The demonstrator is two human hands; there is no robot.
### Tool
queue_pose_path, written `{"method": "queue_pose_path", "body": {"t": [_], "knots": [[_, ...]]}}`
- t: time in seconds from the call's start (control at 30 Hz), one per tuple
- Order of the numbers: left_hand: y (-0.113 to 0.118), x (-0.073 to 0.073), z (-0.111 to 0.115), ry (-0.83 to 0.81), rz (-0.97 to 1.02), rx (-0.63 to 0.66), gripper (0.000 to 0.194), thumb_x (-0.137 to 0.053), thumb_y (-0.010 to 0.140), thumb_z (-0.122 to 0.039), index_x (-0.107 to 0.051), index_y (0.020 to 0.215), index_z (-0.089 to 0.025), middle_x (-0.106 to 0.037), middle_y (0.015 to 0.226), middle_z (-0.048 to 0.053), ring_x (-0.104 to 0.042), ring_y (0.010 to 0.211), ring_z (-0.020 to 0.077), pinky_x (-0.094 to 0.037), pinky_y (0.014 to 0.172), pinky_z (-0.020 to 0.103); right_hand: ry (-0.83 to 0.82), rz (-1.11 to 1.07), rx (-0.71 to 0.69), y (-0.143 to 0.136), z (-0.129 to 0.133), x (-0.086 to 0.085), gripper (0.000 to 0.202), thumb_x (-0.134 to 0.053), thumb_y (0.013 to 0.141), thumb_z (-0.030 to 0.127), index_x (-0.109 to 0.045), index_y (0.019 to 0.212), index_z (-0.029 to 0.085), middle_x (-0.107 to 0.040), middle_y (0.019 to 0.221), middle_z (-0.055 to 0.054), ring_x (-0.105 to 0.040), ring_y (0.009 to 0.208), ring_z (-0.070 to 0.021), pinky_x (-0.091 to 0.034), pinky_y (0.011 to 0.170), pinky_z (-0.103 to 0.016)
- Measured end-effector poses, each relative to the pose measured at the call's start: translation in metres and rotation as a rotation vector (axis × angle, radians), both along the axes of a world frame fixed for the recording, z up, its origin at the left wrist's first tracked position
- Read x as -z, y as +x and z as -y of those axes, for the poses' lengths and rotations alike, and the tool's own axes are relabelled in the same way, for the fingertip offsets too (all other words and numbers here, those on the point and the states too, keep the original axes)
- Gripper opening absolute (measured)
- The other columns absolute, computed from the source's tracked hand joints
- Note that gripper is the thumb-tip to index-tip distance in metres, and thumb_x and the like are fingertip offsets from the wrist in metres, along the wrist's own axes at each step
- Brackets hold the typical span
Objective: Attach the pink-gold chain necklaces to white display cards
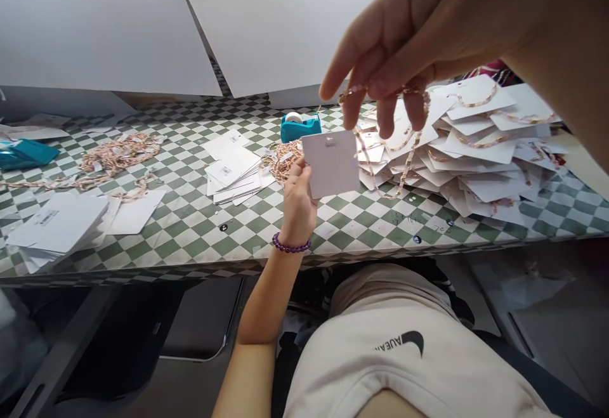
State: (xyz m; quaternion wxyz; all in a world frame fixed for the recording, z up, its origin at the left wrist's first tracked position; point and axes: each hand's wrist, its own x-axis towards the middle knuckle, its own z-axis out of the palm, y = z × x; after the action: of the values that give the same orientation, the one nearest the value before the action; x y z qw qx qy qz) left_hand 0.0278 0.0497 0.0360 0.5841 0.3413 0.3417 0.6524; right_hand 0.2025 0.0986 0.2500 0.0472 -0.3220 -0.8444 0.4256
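Observation:
My left hand (299, 205), with a purple bead bracelet at the wrist, pinches the left edge of a blank white display card (332, 167). A small hanging slot shows near the card's top edge. Higher up and close to the camera, my right hand (404, 44) has its fingers curled round a pinkish-gold beaded necklace (408, 165). The necklace hangs in a loop just right of the card. Whether it touches the card I cannot tell.
A heap of white cards with beaded strands (480, 151) covers the table's right side. Blank cards (233, 170), a bead pile (280, 159) and a teal tape dispenser (299, 127) lie mid-table. Leftward are tangled strands (121, 153), another card stack (57, 224) and a second dispenser (28, 153).

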Motion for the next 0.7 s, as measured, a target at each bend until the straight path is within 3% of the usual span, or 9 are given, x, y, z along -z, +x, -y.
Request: {"method": "queue_pose_path", "body": {"t": [0.13, 0.23, 0.4, 0.53, 0.7], "knots": [[0.007, -0.003, 0.007, -0.016, 0.021, 0.189, 0.019, -0.058, 0.088, -0.020, -0.064, 0.106, -0.020, -0.072, 0.103, 0.005, -0.066, 0.110, 0.0214, -0.057, 0.085, 0.028, -0.087, -0.016, -0.033, -0.006, -0.012, 0.005, 0.042, -0.043, 0.090, -0.007, -0.060, 0.124, 0.010, -0.073, 0.107, -0.004, -0.074, 0.068, -0.0212, -0.059, 0.048, -0.031], [0.008, -0.004, 0.010, -0.049, 0.066, 0.295, 0.019, -0.057, 0.088, -0.019, -0.065, 0.106, -0.020, -0.073, 0.095, 0.004, -0.070, 0.091, 0.0178, -0.058, 0.070, 0.023, -0.129, 0.022, -0.036, -0.009, -0.027, 0.010, 0.037, -0.046, 0.091, -0.003, -0.061, 0.122, 0.010, -0.072, 0.110, -0.006, -0.074, 0.072, -0.0226, -0.059, 0.049, -0.032], [0.007, -0.005, 0.010, -0.051, 0.148, 0.370, 0.020, -0.053, 0.093, -0.028, -0.067, 0.102, -0.017, -0.071, 0.082, 0.002, -0.064, 0.059, 0.0102, -0.049, 0.048, 0.018, -0.116, 0.140, 0.141, -0.016, -0.043, 0.019, 0.037, -0.050, 0.092, 0.001, -0.059, 0.127, 0.008, -0.074, 0.091, -0.004, -0.073, 0.065, -0.0182, -0.059, 0.052, -0.031], [0.006, -0.001, 0.008, 0.006, 0.131, 0.399, 0.019, -0.061, 0.089, -0.032, -0.067, 0.100, -0.018, -0.073, 0.089, 0.002, -0.067, 0.069, 0.0113, -0.050, 0.053, 0.017, -0.038, 0.215, 0.245, -0.018, -0.048, 0.023, 0.037, -0.052, 0.092, 0.004, -0.058, 0.129, 0.008, -0.072, 0.079, -0.001, -0.068, 0.053, -0.0110, -0.058, 0.052, -0.025], [0.004, 0.004, 0.006, 0.007, 0.067, 0.399, 0.033, -0.069, 0.084, -0.036, -0.064, 0.112, -0.020, -0.074, 0.104, 0.005, -0.071, 0.088, 0.0180, -0.053, 0.057, 0.019, 0.045, 0.269, 0.281, -0.017, -0.056, 0.025, 0.040, -0.059, 0.090, 0.010, -0.059, 0.130, 0.012, -0.071, 0.078, 0.000, -0.070, 0.064, -0.0120, -0.059, 0.057, -0.023]]}}
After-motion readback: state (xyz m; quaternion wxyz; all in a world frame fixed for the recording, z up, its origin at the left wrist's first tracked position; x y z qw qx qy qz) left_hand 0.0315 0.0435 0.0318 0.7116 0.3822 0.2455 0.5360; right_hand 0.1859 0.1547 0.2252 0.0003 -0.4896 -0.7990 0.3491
